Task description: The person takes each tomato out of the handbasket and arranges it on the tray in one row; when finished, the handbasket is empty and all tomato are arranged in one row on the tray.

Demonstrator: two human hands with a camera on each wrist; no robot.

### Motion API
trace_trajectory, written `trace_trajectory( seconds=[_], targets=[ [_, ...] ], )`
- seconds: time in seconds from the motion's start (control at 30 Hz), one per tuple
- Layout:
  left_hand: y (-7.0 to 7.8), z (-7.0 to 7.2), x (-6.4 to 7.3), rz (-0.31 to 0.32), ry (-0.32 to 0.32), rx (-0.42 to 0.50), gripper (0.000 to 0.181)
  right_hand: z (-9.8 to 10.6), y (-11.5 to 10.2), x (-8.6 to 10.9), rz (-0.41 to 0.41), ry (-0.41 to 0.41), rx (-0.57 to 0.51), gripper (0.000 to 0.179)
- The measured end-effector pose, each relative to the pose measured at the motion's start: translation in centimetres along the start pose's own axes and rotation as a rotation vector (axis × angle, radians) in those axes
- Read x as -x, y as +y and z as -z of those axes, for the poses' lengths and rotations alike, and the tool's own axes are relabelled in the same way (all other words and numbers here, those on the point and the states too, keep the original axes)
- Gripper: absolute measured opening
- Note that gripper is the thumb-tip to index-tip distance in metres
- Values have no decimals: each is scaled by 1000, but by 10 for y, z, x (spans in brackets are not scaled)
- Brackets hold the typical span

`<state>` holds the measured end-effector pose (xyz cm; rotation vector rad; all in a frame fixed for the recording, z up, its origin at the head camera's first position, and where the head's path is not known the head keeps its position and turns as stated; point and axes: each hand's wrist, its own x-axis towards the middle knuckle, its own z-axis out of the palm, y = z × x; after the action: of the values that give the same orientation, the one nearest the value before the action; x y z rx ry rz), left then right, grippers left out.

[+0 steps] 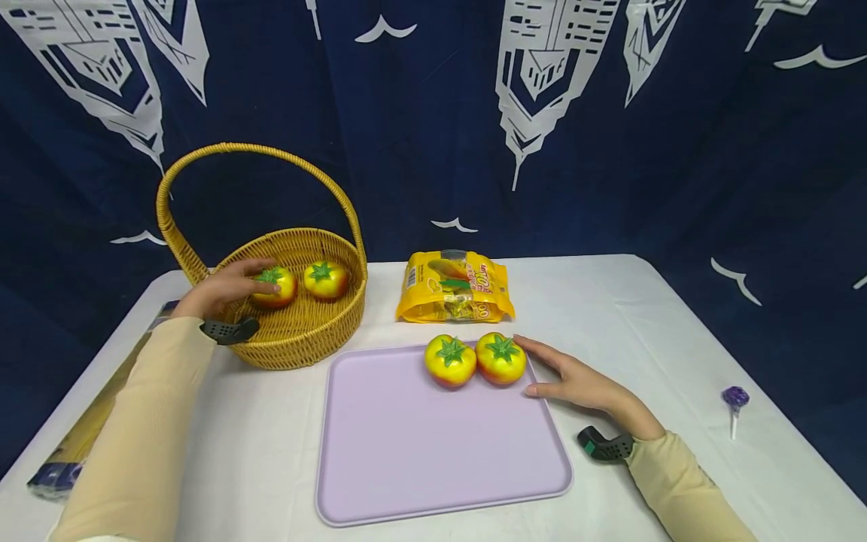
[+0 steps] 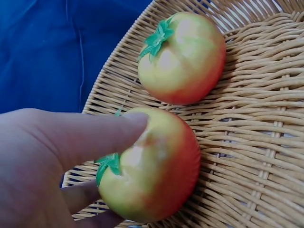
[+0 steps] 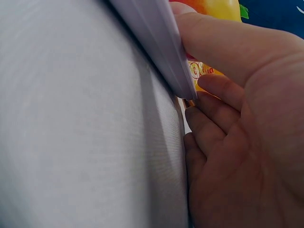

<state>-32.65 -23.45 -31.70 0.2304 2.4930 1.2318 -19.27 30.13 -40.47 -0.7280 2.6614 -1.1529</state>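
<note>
White desk [image 1: 609, 301], navy cloth [image 1: 420, 150] beyond: left hand [image 1: 230, 288] gripping left red-yellow fruit [image 1: 282, 290] in far-left basket [image 1: 311, 350], right hand [image 1: 585, 384] loosely spread beside right tray fruit [image 1: 501, 359] on lilac tray [image 1: 440, 452], so likely mid-transfer, direction unclear; next move probably calls for clean left-hand lift or release.

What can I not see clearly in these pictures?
Left wrist: left hand, some fingertips hidden behind the held tomato.
Right wrist: another tomato, cut off by the top edge.
Head: long packet, partly hidden behind the left sleeve.
Head: yellow bag, fine print too small.
</note>
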Motion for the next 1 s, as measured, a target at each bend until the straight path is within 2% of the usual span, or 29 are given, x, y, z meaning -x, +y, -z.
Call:
trace_trajectory(
  seconds=[0.07,0.27,0.5,0.67,0.87,1.0],
  targets=[
    [-1,-1,-1,13,-14,6,72,0,0,0,3,4,-1,75],
    [-7,0,-2,33,-43,102,74,0,0,1,-14,-2,-18,77],
    [-10,0,-3,34,-39,62,72,1,-2,0,-22,-11,-23,78],
    [-11,0,-2,51,-42,86,73,2,-3,0,-24,-11,-20,78],
    [-12,-1,-1,61,-81,112,78,2,-3,0,-27,-12,-21,78],
    [-14,-2,-1,62,-64,87,80,2,-2,0,-22,-12,-23,77]
  ],
)
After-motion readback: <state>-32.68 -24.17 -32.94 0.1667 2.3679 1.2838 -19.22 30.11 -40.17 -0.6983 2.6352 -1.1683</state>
